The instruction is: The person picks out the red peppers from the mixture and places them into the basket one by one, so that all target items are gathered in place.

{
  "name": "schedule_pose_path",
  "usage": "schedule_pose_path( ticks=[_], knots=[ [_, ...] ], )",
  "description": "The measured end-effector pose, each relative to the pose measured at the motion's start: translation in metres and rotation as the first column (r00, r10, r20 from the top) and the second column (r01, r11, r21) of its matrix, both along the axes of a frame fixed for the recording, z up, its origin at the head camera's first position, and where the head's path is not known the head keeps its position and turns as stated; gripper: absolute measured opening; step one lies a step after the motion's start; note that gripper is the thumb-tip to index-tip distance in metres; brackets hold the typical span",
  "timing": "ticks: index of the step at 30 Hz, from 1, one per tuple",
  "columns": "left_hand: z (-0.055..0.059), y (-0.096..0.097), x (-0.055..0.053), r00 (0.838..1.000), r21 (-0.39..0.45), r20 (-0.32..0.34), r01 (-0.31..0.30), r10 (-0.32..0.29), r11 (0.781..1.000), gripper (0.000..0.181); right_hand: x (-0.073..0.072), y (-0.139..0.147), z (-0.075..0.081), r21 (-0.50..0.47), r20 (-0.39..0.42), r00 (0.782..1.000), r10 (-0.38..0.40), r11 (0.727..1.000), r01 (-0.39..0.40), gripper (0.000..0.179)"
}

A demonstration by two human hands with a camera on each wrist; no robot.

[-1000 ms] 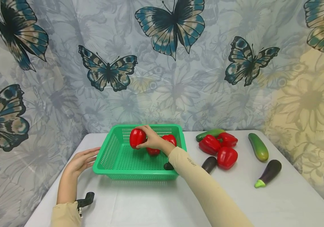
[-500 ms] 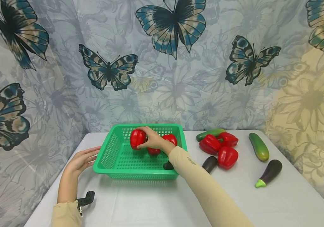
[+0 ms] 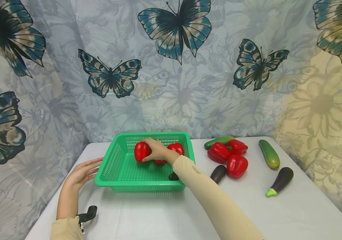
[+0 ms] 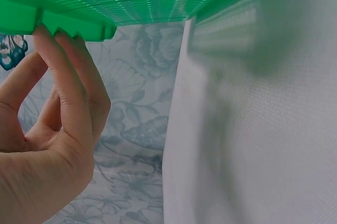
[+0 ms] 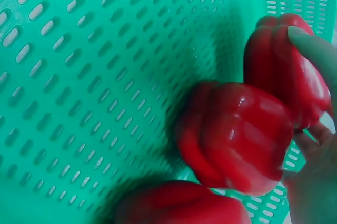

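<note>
Inside a green basket [image 3: 143, 183], the fingers of the right hand [image 3: 156, 150] curl round a red pepper [image 3: 141, 152]; whether it touches bottom is unclear. The left hand's [image 3: 82, 173] loosely extended fingers touch the rim [image 4: 95, 27]. Best loosen once the pepper sits steady.

Red pepper [image 3: 141, 152] dips deeper into the basket [image 3: 129, 183]

Compared with half a second ago, the right hand [image 3: 156, 150] has come down a little, taking the pepper lower against the basket's far wall. The head view has shifted slightly too: worktop [image 3: 147, 215] and butterfly backdrop [image 3: 185, 100] now appear further left.
</note>
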State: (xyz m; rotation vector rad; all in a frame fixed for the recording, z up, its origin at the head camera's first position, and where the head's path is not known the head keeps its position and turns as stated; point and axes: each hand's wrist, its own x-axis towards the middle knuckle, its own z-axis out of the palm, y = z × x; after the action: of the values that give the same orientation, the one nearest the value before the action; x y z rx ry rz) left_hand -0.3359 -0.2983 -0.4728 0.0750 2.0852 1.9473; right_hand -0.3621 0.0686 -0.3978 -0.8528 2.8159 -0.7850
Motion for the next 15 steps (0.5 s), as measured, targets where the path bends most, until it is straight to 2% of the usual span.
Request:
schedule_pose_path(
  ticks=[3,6,14,15],
  knots=[
    [-0.013,-0.005,-0.009,0.999,0.005,0.017,-0.039,0.039,0.999,0.061,0.001,-0.002,-0.001,0.037,-0.003,1.000,0.001,0.999,-0.001,0.078],
    [-0.017,-0.007,-0.013,0.998,-0.001,0.009,-0.060,0.060,0.998,0.064,0.001,-0.002,-0.001,0.059,0.001,1.000,0.000,0.998,0.000,0.079],
    [-0.013,-0.005,-0.010,0.998,-0.033,0.009,-0.065,0.065,0.997,0.065,0.001,-0.004,-0.002,0.158,-0.019,1.000,0.013,0.987,-0.009,0.075],
    [-0.006,-0.001,-0.004,0.998,-0.047,0.004,-0.062,0.063,0.997,0.064,0.001,-0.004,-0.002,0.165,-0.017,1.000,0.012,0.986,-0.009,0.075]
  ],
)
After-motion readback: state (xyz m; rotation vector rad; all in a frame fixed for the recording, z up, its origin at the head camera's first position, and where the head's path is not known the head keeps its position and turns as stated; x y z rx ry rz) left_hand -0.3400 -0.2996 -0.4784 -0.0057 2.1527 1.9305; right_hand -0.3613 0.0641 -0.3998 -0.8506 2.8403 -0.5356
